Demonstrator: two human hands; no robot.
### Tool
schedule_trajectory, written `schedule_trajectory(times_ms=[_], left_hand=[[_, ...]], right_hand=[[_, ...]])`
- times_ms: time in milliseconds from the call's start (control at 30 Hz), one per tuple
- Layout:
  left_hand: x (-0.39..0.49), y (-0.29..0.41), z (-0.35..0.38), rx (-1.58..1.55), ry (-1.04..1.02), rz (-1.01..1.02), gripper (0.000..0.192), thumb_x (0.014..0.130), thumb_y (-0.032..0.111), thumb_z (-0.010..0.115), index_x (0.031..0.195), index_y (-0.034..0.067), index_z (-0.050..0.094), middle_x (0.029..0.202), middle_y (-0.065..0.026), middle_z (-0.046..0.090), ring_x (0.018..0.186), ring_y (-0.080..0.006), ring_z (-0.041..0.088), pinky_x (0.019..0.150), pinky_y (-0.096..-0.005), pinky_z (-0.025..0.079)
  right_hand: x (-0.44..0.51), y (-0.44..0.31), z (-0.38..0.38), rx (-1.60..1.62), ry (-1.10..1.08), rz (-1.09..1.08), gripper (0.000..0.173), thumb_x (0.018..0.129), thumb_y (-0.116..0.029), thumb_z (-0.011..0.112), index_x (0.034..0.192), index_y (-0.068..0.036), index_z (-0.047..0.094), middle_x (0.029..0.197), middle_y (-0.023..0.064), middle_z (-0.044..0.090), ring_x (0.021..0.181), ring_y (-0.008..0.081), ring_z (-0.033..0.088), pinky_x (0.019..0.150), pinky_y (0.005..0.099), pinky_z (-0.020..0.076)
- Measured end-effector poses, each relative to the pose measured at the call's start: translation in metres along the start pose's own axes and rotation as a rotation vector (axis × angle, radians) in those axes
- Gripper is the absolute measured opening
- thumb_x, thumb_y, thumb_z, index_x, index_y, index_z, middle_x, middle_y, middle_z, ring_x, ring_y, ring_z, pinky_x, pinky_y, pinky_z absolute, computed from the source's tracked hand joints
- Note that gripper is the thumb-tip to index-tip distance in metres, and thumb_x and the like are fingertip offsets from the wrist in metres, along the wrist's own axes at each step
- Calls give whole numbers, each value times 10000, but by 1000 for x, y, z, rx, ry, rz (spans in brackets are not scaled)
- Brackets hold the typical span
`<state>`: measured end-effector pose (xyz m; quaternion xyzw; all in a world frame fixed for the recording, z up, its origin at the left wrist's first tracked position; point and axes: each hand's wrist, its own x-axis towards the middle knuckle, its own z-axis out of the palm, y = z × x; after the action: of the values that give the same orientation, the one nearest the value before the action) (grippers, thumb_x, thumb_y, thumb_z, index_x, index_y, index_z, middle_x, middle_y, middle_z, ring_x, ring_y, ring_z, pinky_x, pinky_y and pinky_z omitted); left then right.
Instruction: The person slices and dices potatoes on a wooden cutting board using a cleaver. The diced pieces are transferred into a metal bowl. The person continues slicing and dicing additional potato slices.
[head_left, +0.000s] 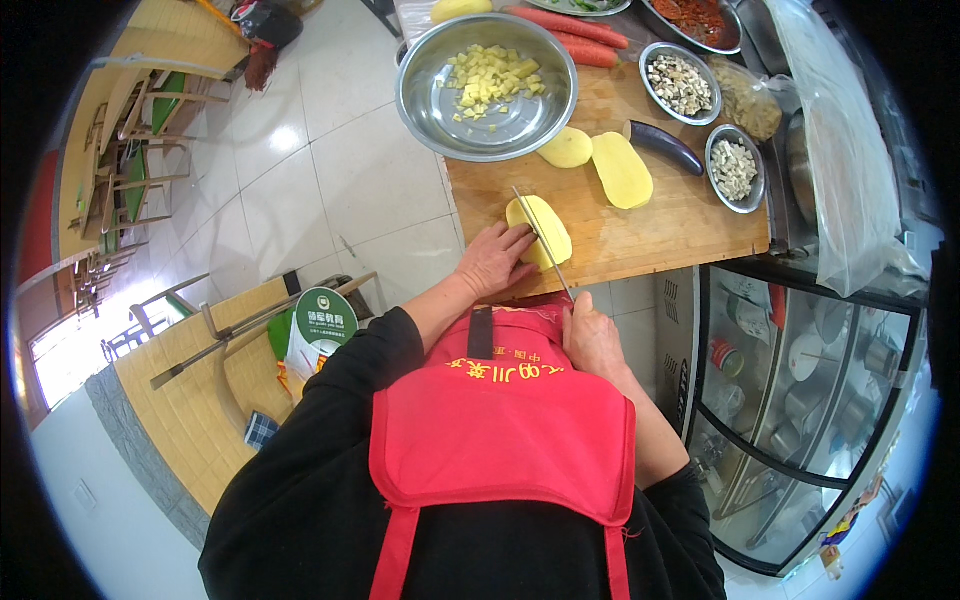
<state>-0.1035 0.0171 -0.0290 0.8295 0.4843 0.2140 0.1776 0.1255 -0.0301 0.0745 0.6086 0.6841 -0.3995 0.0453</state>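
Observation:
On the wooden cutting board (675, 232), a peeled potato (551, 225) lies under my left hand (498, 259), whose fingers press on its left side. My right hand (595, 331) grips the handle of a kitchen knife (541, 237). The blade, seen nearly edge-on, runs across the potato close beside my left fingertips; how deep it sits in the potato I cannot tell. Further back on the board are another peeled potato piece (623, 171) and a rounder one (568, 148). A steel bowl (420, 120) holding diced potato (491, 79) stands at the board's back left.
An eggplant (667, 147) lies near two small bowls of diced food, one whitish (733, 169), one darker (679, 82). Carrots (577, 37) lie behind. A glass-fronted cabinet (802, 390) stands at right below the board. Wooden chairs (161, 105) and a bench (202, 390) are on the left.

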Motion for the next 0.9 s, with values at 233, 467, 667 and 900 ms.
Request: schedule_trajectory(times_ms=[233,467,667,900], left_hand=[[0,-2,0,-3,4,14,520,806,329,762,1234,58,646,1238,-76,617,973,-286,583,840,-388,522],[-1,-2,-1,-86,-10,-5,555,768,279,790,1244,52,615,1264,-130,616,986,-356,587,839,-454,514],[-1,-2,1,-109,-42,-36,559,782,298,788,1253,49,618,1272,-133,618,1014,-358,584,877,-456,499],[-2,-3,2,-59,3,-3,552,794,342,781,1243,56,637,1244,-89,615,997,-304,588,861,-416,518]], right_hand=[[0,-2,-5,6,-30,6,260,1021,-234,536,1007,-4,416,738,332,650,714,545,645,668,629,516],[0,-4,-7,-1,-56,20,270,1019,-232,536,1022,2,402,742,341,649,725,552,644,671,630,513],[13,3,8,-1,-23,12,278,1026,-249,520,1040,7,413,726,326,652,713,537,649,666,622,519],[15,22,34,-10,78,-16,271,1022,-263,539,1047,-16,430,722,309,655,691,523,648,634,605,522]])
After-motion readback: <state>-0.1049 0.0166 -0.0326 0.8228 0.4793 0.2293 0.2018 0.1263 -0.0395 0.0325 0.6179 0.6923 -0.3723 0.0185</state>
